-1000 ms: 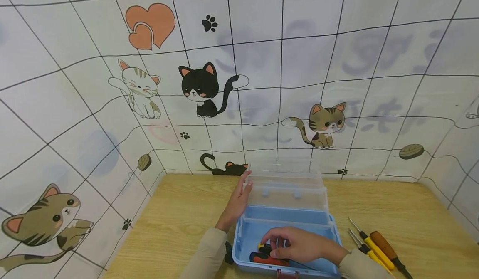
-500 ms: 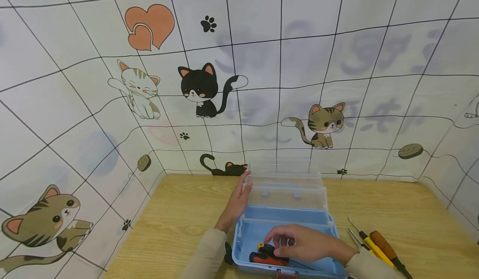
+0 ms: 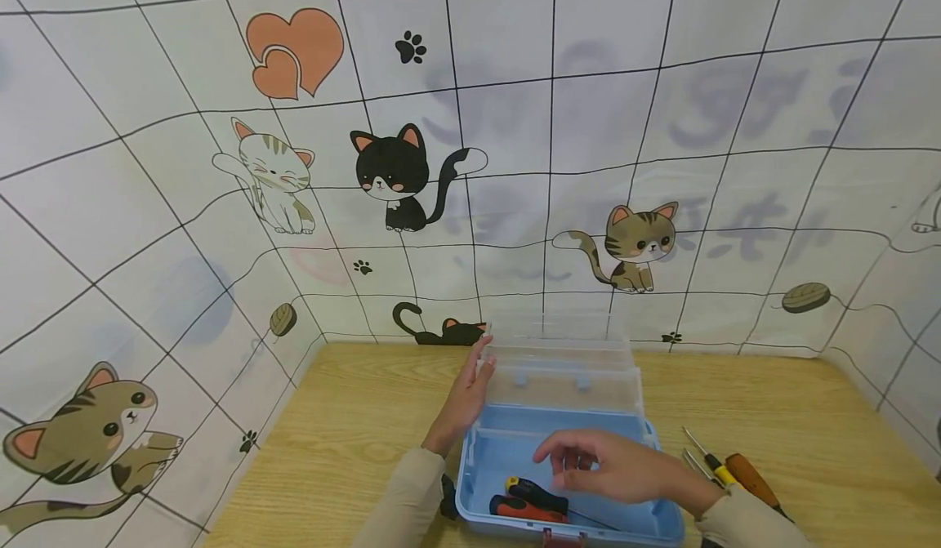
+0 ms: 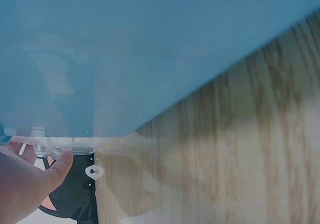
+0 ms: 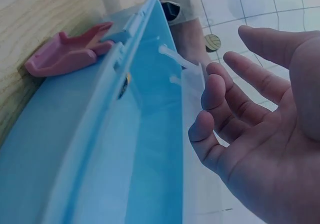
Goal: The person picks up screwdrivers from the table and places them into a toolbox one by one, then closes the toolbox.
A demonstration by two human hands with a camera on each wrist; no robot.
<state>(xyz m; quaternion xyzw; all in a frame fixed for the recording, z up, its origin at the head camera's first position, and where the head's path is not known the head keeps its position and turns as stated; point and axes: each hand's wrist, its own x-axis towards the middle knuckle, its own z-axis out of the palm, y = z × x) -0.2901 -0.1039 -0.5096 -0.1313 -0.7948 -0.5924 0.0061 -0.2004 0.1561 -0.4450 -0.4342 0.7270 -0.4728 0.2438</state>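
Note:
A light-blue toolbox [image 3: 476, 462] stands with its clear lid [image 3: 562, 389] raised at the back. My left hand [image 3: 463, 401] holds the lid's left edge, its thumb and fingers on either side of that edge in the left wrist view. Inside, near the front wall, lie a screwdriver with a black and yellow handle [image 3: 541, 496] and one with a red and black handle [image 3: 524, 510]. Over the box's right half hovers my right hand [image 3: 613, 465], fingers loosely bent and nothing between them. The right wrist view shows the same bare palm [image 5: 265, 144] beside the box.
On the wooden table [image 3: 367, 425], right of the box, lie a brown-handled tool [image 3: 753, 479] and yellow-handled tools [image 3: 724, 472], partly behind my right sleeve. A dark red latch [image 5: 65, 57] hangs at the box front. A cat-patterned covering [image 3: 515, 205] rises behind the table.
My right hand has let go of the black and yellow screwdriver and moved up and to the right. The screwdriver lies in the box. My left hand stays at the lid.

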